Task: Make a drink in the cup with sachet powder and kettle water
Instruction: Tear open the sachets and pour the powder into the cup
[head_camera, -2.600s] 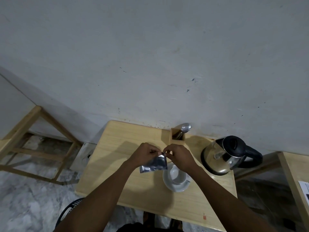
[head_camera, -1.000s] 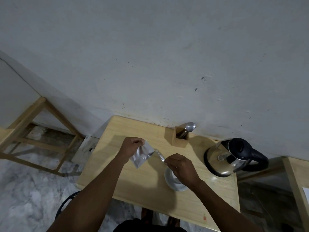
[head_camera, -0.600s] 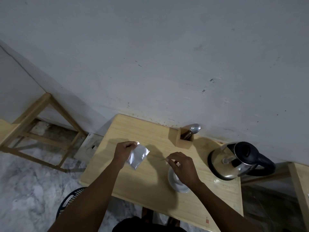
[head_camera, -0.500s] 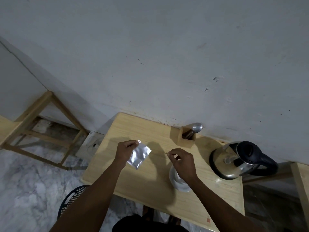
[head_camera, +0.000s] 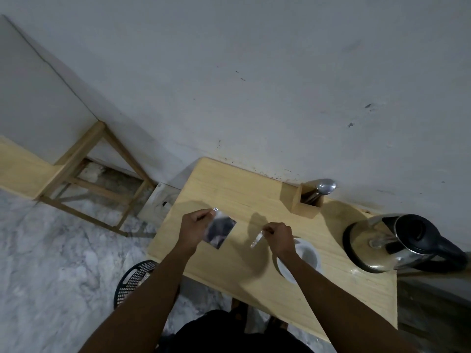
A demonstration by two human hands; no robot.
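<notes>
From the head view, the left hand (head_camera: 195, 229) pinches the top corner of a silver sachet (head_camera: 219, 233), thumb and fingers closed on it, so the sachet hangs above the left part of the wooden table (head_camera: 229, 189). The right hand (head_camera: 279, 238) is held apart from it, its fingertips pressed together on a thin torn strip (head_camera: 256, 240) of foil that dangles down and to the left. Just below and right of that hand sits the white cup (head_camera: 304, 258), upright on the table, its near side partly hidden by the right forearm. Further right stands the steel kettle (head_camera: 377, 245) with black lid and handle — well apart from the cup, near the table's right edge. At the back edge, against the wall (head_camera: 254, 72), a small wooden holder (head_camera: 300, 202) carries a spoon (head_camera: 325, 186), bowl upward. Under the table's left corner a black basket (head_camera: 132, 281) shows on the marble floor (head_camera: 51, 250).
</notes>
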